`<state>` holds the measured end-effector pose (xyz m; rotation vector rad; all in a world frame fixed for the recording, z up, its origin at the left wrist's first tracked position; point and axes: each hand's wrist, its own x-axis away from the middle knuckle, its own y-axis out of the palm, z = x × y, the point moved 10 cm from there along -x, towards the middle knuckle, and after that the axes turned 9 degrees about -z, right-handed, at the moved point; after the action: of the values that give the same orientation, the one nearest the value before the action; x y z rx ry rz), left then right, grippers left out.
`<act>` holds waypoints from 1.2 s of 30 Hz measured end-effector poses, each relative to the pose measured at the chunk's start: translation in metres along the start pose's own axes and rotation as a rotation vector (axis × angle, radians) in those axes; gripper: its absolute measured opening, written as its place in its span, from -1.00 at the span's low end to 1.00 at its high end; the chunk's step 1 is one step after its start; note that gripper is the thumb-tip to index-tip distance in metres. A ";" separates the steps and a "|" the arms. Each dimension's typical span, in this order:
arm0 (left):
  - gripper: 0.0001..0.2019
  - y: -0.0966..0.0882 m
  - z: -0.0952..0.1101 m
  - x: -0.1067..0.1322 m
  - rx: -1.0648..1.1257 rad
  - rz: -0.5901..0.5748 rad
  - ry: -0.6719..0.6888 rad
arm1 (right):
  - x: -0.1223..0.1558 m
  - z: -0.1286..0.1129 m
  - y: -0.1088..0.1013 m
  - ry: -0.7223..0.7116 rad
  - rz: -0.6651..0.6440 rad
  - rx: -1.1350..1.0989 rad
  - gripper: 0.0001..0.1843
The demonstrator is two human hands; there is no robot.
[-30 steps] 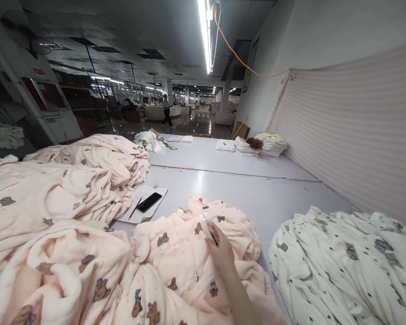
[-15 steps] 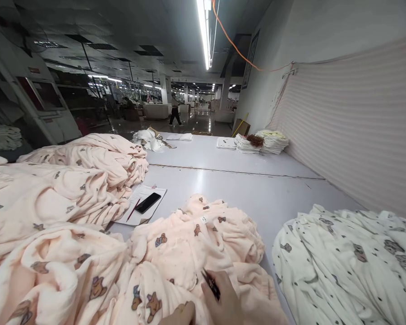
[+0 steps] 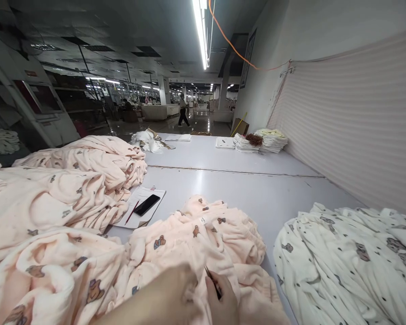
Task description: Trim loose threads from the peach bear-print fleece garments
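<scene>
A heap of pale pink fleece garments (image 3: 186,246) printed with small brown bears lies right in front of me. My left hand (image 3: 181,289) is closed at the heap's near side, pinching the pink fleece, though its fingertips are partly hidden and slightly blurred. Beside it, my right hand (image 3: 225,300) grips small black thread snips (image 3: 215,285), their thin points directed up and to the left. The two hands are close together, with raised fleece between them.
More pink fleece (image 3: 54,198) is piled at left. White bear-print fleece (image 3: 345,257) lies at right. A phone (image 3: 147,205) and pencil (image 3: 132,211) rest on papers (image 3: 157,198). Folded white stacks (image 3: 272,141) stand at the table's far end. A person (image 3: 183,110) walks beyond.
My left hand has come up and forward from the lower edge, its forearm now showing across the fleece. My right hand stays nearly in place with the snips. The distant person has moved rightward.
</scene>
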<state>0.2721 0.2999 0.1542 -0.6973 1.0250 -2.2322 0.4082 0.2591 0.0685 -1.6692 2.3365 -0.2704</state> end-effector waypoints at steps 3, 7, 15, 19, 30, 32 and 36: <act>-0.59 -0.071 -0.004 -0.040 -0.153 0.283 -0.118 | -0.014 0.012 -0.015 0.117 0.059 -0.127 -0.63; -0.68 -0.055 0.011 -0.079 -0.256 0.320 -0.042 | -0.052 0.008 -0.038 0.175 0.113 -0.185 -0.56; -0.77 0.039 0.052 -0.022 -0.565 0.495 0.358 | -0.077 0.012 -0.064 0.217 0.053 -0.190 -0.68; -0.89 0.052 0.061 -0.006 -0.657 0.570 0.409 | -0.064 0.015 -0.069 0.211 0.058 -0.220 -0.79; -0.68 0.020 0.045 -0.038 -0.022 0.237 0.068 | -0.040 -0.026 -0.066 0.085 0.001 -0.326 -0.82; -0.75 0.017 0.044 -0.043 0.030 0.214 0.040 | -0.036 -0.033 -0.070 0.072 0.008 -0.330 -0.80; -0.75 0.006 0.034 -0.038 0.296 0.276 0.007 | -0.032 -0.047 -0.084 0.054 0.009 -0.310 -0.74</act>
<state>0.3227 0.3065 0.1604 -0.3923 0.7220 -2.0839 0.4793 0.2618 0.1410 -1.8049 2.5296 0.0539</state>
